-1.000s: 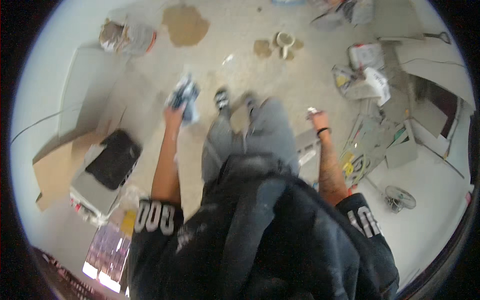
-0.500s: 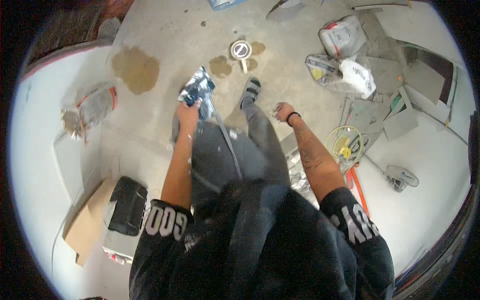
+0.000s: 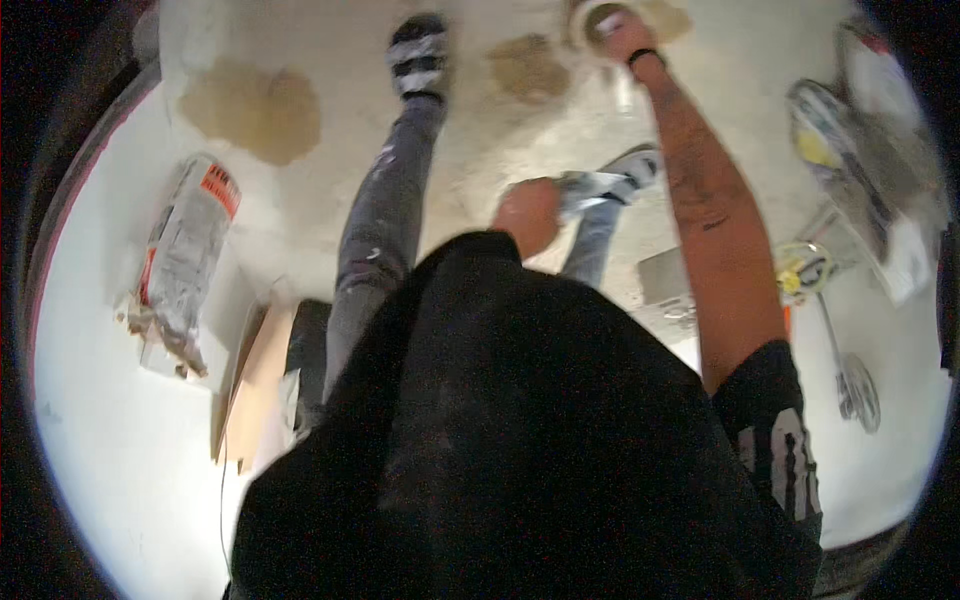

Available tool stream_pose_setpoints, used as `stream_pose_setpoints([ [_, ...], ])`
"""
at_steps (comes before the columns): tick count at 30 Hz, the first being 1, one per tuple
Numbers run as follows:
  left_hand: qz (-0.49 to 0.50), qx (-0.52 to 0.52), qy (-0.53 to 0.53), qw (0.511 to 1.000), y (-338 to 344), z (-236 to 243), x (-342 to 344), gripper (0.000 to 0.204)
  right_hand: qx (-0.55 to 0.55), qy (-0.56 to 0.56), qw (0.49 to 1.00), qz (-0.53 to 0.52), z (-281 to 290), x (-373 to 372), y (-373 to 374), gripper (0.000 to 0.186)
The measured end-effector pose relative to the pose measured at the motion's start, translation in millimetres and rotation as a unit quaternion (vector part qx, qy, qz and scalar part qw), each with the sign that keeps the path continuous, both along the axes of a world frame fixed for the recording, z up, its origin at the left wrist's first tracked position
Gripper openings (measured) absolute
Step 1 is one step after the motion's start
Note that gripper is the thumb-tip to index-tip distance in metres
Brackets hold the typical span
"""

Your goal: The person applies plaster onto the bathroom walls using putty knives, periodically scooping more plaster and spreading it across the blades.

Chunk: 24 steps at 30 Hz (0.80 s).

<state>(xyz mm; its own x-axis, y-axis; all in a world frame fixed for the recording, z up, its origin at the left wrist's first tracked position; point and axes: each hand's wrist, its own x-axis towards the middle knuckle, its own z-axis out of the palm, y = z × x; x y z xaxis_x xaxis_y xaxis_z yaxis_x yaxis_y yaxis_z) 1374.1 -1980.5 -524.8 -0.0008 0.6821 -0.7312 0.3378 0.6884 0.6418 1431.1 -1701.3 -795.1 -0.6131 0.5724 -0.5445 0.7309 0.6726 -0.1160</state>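
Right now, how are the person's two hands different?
The left hand is pulled in close to the body and grips a crumpled shiny wrapper. The right hand is stretched far out on a straight arm, down at a round roll on the floor. The right wrist wears a dark band; none shows on the left. Both hands are bare.

Packaging on the floor: one torn sack, one flat cardboard piece.
Grey paper sack (image 3: 183, 262) with red-orange label patch (image 3: 218, 187) lies at left, lower end ripped open; brown flattened cardboard (image 3: 255, 385) lies just beside it, lower right.
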Motion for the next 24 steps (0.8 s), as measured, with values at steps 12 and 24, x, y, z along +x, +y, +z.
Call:
stream_pose_setpoints([
  [12, 0.170, -0.130, -0.049, 0.976, 0, 27, -53, 0.014, -0.021, -0.133, 0.981, 0.140, 22, -68, -107, 0.030],
  [24, 0.166, -0.122, -0.053, 0.977, 6, 18, -47, 0.018, -0.017, -0.096, 0.989, -0.108, -6, -74, -89, 0.026],
])
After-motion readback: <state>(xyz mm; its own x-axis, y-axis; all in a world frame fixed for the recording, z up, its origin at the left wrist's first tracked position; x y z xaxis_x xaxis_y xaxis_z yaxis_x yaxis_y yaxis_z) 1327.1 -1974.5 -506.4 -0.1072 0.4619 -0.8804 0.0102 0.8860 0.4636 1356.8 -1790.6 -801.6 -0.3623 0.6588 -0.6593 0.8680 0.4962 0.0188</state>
